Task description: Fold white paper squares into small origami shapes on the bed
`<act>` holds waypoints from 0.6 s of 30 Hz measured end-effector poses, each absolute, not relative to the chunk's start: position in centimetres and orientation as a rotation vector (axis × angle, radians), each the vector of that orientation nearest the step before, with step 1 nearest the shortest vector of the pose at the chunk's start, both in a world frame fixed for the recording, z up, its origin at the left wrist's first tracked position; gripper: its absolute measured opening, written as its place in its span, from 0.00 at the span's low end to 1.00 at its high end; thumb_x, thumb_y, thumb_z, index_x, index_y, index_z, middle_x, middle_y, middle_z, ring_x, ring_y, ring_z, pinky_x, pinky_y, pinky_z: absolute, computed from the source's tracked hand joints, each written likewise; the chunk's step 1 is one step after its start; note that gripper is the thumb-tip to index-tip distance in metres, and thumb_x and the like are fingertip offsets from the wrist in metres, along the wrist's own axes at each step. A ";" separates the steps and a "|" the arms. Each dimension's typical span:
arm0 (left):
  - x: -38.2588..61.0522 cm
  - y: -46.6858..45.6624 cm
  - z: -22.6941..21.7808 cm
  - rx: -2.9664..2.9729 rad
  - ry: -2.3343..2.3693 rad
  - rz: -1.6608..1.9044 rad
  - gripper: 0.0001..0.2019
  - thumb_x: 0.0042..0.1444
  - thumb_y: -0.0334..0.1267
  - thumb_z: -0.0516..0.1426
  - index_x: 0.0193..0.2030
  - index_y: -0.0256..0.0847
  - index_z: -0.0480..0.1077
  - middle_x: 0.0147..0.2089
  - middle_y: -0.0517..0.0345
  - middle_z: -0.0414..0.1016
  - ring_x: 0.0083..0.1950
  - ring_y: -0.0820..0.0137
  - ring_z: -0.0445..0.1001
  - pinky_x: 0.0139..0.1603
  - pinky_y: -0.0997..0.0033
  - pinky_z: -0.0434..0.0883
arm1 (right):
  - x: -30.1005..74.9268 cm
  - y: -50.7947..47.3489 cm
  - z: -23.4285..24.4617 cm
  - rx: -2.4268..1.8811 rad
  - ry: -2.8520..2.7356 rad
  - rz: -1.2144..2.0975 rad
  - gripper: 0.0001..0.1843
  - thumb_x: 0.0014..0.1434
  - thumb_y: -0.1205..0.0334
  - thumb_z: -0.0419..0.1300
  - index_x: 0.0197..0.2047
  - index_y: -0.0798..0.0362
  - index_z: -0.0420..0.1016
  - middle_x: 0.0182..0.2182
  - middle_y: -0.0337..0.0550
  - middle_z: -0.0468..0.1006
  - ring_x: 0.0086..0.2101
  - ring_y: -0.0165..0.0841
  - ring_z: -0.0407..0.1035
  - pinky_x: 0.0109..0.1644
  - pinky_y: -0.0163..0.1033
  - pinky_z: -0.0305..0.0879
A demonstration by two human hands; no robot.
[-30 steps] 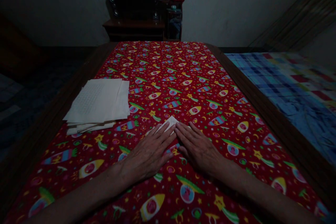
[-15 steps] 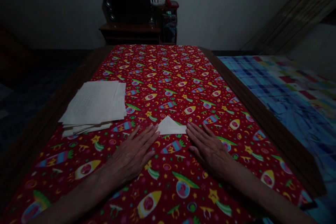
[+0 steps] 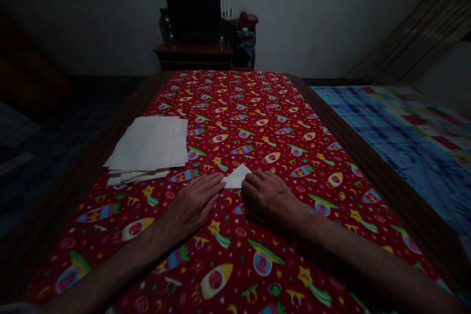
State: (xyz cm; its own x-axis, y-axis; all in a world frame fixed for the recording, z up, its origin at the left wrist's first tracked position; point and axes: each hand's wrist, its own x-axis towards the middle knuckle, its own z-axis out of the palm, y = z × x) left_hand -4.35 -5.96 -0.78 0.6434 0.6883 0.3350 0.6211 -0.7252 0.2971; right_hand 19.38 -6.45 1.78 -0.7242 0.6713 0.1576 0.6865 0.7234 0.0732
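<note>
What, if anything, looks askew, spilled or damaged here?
Only the paper stack, left of the folded paper, looks askew: it is uneven, with lower edges jutting out on the near side. No spill or tear is visible.

Brought the bare right hand (image 3: 270, 196) inward since half a second ago, from the right end of the small white triangle of folded paper (image 3: 235, 180) to over its right part, with fingers bent instead of stretched flat. Covered that end. Closed up the spread fingers of the bare left hand (image 3: 195, 201), drawn back leftward since a second ago.
</note>
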 end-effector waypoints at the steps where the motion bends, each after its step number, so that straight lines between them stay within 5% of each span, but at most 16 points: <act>1: -4.5 -5.9 -0.9 2.679 1.101 0.678 0.17 0.63 0.33 0.48 0.57 0.40 0.65 0.59 0.50 0.67 0.60 0.64 0.65 0.60 0.55 0.65 | 19.4 -6.3 1.7 -1.120 -2.819 -0.169 0.07 0.61 0.67 0.54 0.41 0.57 0.71 0.37 0.49 0.73 0.38 0.37 0.65 0.39 0.41 0.64; 18: -3.9 -4.7 -1.6 2.367 1.242 0.900 0.23 0.60 0.37 0.51 0.63 0.40 0.56 0.53 0.47 0.69 0.53 0.62 0.69 0.53 0.57 0.70 | 19.6 -6.1 1.1 -1.216 -2.773 -0.297 0.07 0.61 0.72 0.51 0.40 0.58 0.69 0.37 0.49 0.72 0.36 0.38 0.63 0.36 0.40 0.63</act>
